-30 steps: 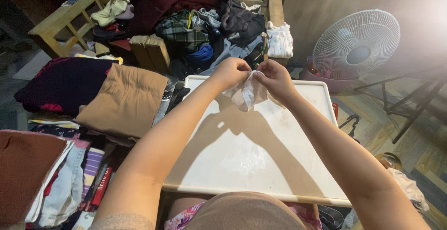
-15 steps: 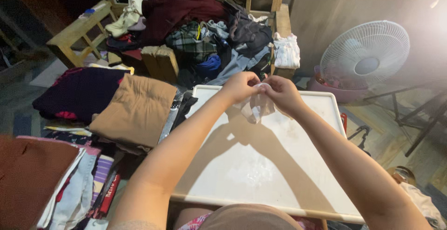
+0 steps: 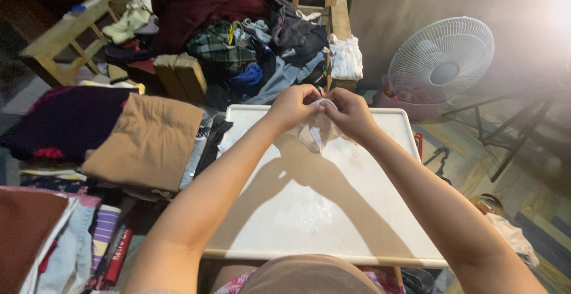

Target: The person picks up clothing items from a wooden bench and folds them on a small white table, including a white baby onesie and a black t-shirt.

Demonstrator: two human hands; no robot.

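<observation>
My left hand [image 3: 292, 106] and my right hand [image 3: 349, 111] meet above the far end of a white table [image 3: 309, 211]. Both pinch the top edge of a small, thin white piece of cloth [image 3: 315, 132], which hangs down between them just over the tabletop. My fingers are closed on the cloth and cover its upper part.
Folded clothes lie stacked at the left, a tan one [image 3: 146, 142] on top beside a dark purple one [image 3: 65, 118]. A heap of loose clothes [image 3: 238, 38] fills a wooden bench [image 3: 59, 32] behind the table. A white standing fan [image 3: 440, 62] is at the right.
My hands have drawn closer together on the cloth, and it now hangs more bunched. The view shifted slightly; the table and piles have stayed put.
</observation>
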